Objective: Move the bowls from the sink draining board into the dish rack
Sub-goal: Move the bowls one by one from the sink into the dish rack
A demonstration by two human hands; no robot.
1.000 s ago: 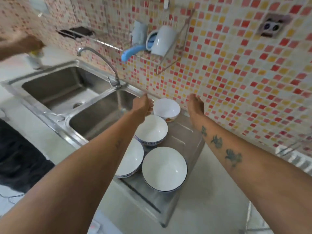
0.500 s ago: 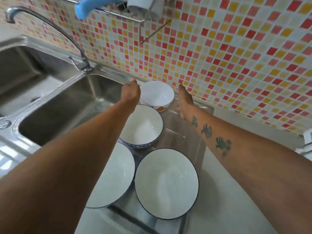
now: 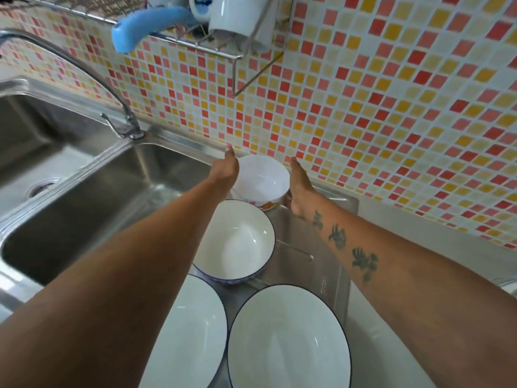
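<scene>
Several white bowls stand on the steel draining board. The small far bowl, with an orange pattern low on its side, stands by the wall. My left hand presses its left side and my right hand cups its right side, fingers curled low. Closer to me is a blue-patterned bowl. Two wide dark-rimmed bowls lie nearest; my left forearm covers part of the left one. The wire dish rack hangs on the wall above, at the top left.
A white mug and a blue handle sit in the rack. The faucet arches over a double steel sink on the left. The tiled wall is right behind the far bowl. White countertop lies to the right.
Both hands have moved in from either side and now touch the small far bowl. The view has come closer and lower over the draining board.
</scene>
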